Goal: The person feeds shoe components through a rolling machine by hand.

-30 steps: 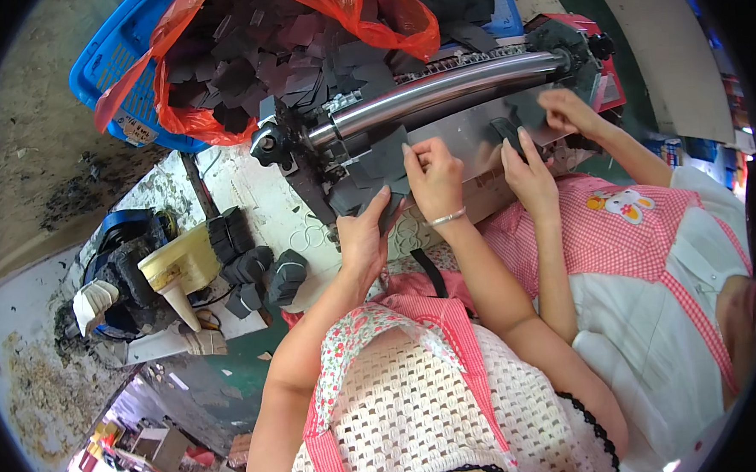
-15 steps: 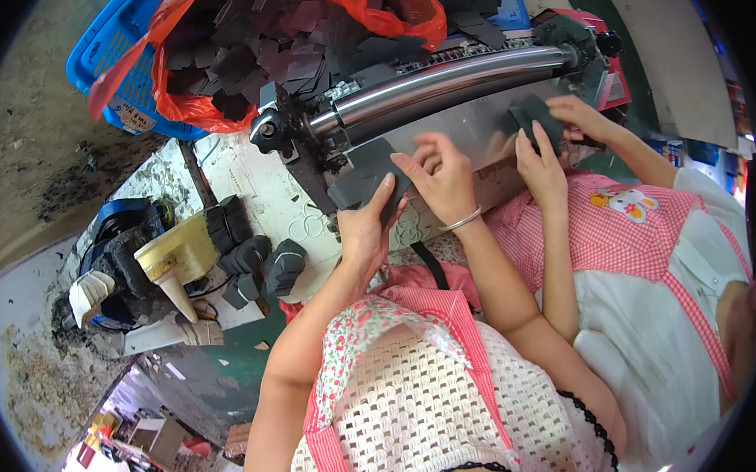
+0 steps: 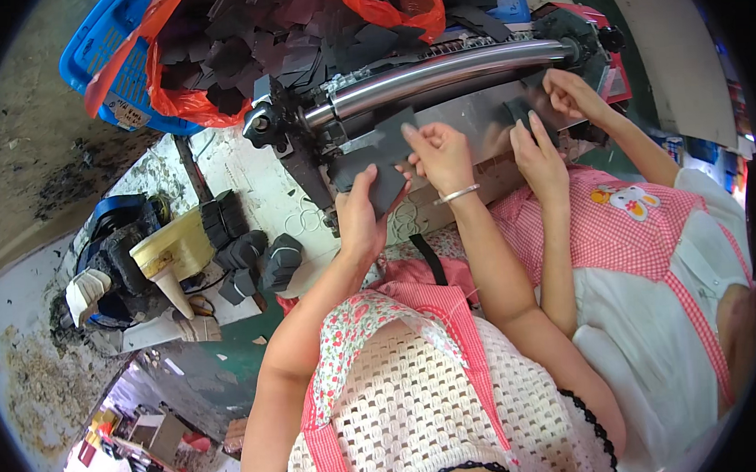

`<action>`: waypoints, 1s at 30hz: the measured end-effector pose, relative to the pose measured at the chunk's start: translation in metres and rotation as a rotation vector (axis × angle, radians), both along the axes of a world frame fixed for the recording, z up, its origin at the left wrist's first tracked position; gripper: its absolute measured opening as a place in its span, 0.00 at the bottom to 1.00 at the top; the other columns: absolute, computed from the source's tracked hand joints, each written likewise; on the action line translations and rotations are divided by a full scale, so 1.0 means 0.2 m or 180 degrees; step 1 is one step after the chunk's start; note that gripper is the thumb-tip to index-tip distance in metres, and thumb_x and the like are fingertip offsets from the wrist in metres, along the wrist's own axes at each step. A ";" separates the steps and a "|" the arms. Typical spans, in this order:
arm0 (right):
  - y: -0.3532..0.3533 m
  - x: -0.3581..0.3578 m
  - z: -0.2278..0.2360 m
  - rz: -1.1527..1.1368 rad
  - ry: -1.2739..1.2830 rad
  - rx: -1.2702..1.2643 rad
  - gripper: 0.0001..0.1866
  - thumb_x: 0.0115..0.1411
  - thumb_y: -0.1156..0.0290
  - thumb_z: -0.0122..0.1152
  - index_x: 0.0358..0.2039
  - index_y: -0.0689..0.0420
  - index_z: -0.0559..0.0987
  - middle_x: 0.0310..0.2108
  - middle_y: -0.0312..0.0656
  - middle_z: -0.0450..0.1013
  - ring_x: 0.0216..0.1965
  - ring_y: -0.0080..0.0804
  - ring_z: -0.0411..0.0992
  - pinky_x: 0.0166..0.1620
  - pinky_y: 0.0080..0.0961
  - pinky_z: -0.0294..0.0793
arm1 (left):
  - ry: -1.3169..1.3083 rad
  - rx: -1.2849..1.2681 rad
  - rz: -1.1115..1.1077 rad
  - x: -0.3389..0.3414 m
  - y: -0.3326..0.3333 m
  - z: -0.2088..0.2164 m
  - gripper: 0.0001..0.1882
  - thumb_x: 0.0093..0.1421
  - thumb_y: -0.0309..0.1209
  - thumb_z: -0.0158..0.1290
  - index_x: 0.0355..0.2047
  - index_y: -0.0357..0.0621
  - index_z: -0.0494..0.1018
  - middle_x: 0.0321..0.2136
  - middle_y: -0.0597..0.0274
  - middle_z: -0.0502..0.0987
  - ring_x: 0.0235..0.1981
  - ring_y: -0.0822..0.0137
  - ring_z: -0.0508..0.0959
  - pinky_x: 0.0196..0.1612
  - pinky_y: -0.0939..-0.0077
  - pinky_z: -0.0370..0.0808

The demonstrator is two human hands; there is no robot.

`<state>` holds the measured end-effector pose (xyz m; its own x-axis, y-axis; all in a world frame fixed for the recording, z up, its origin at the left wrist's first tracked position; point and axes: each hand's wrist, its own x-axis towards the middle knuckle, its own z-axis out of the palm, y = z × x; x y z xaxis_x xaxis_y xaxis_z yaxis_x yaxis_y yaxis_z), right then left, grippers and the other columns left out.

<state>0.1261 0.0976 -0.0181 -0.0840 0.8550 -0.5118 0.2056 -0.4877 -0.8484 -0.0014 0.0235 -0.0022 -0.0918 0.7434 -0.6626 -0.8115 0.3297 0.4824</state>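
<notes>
My left hand (image 3: 360,215) grips a stack of thin dark grey pieces (image 3: 386,187), thumb on top, in front of the roller machine. My right hand (image 3: 444,157), with a bangle at the wrist, is closed in a pinch on one flat dark grey piece (image 3: 396,131). That piece lies over the machine's smooth metal plate (image 3: 474,111), its far edge close to the shiny metal roller (image 3: 455,71). The fingers beneath the stack are partly hidden.
At my right, a co-worker's hands (image 3: 543,163) hold dark pieces at the same plate. A blue basket (image 3: 87,72) with a red bag (image 3: 179,101) of dark pieces stands behind the machine. Left are piled dark stacks (image 3: 283,260) and a yellowish tape dispenser-like object (image 3: 169,247).
My right hand has moved slightly forward, and a piece now shows at its fingertips above the plate. My left hand has shifted a little left with the stack. The co-worker's far hand has lifted forward.
</notes>
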 end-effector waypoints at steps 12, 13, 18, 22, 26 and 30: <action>-0.01 0.02 0.00 0.0485 -0.0069 0.0321 0.11 0.53 0.74 0.68 0.31 0.66 0.74 0.26 0.39 0.75 0.21 0.18 0.73 0.22 0.13 0.70 | -0.0289 0.0022 0.0117 -0.03 0.00 0.00 0.13 0.61 0.25 0.52 0.41 0.25 0.70 0.39 0.48 0.76 0.38 0.59 0.80 0.44 0.70 0.82; 0.02 0.02 0.01 0.0454 -0.0056 0.0003 0.12 0.54 0.73 0.68 0.32 0.66 0.74 0.25 0.40 0.75 0.21 0.18 0.72 0.21 0.12 0.69 | -0.0193 0.0097 -0.0046 -0.03 -0.01 -0.01 0.13 0.61 0.25 0.52 0.40 0.23 0.70 0.39 0.47 0.75 0.38 0.59 0.80 0.44 0.71 0.82; 0.03 -0.01 0.08 0.0362 -0.0240 0.0001 0.17 0.54 0.70 0.68 0.38 0.67 0.73 0.21 0.41 0.75 0.21 0.19 0.73 0.21 0.13 0.67 | 0.0003 -0.0092 0.0030 0.01 -0.02 -0.03 0.12 0.61 0.24 0.52 0.38 0.21 0.71 0.38 0.46 0.76 0.38 0.58 0.80 0.44 0.69 0.82; 0.03 0.03 0.09 0.1057 0.0249 -0.0002 0.17 0.50 0.72 0.72 0.36 0.67 0.76 0.23 0.38 0.74 0.23 0.17 0.72 0.25 0.14 0.70 | -0.0036 -0.0370 -0.0021 0.02 0.02 -0.02 0.13 0.64 0.29 0.51 0.40 0.26 0.71 0.40 0.50 0.75 0.41 0.60 0.79 0.45 0.64 0.82; 0.02 0.05 0.10 0.1027 0.0306 -0.0193 0.18 0.47 0.67 0.73 0.31 0.67 0.78 0.23 0.41 0.76 0.23 0.22 0.74 0.29 0.19 0.73 | -0.0611 -0.0401 0.0271 -0.01 0.03 0.05 0.15 0.65 0.33 0.49 0.43 0.31 0.70 0.43 0.51 0.74 0.46 0.61 0.76 0.48 0.59 0.80; 0.00 0.05 0.08 0.1164 -0.0263 0.0446 0.12 0.51 0.73 0.70 0.32 0.65 0.77 0.25 0.38 0.75 0.25 0.18 0.72 0.29 0.15 0.71 | -0.0673 -0.0013 0.0027 -0.05 -0.01 0.00 0.16 0.65 0.34 0.48 0.46 0.32 0.69 0.44 0.51 0.74 0.48 0.60 0.75 0.51 0.57 0.78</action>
<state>0.1358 0.0969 -0.0017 -0.3593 0.8383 -0.4101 0.4144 -0.2504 -0.8750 -0.0120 0.0214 -0.0017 0.0432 0.7404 -0.6707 -0.8973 0.3240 0.2999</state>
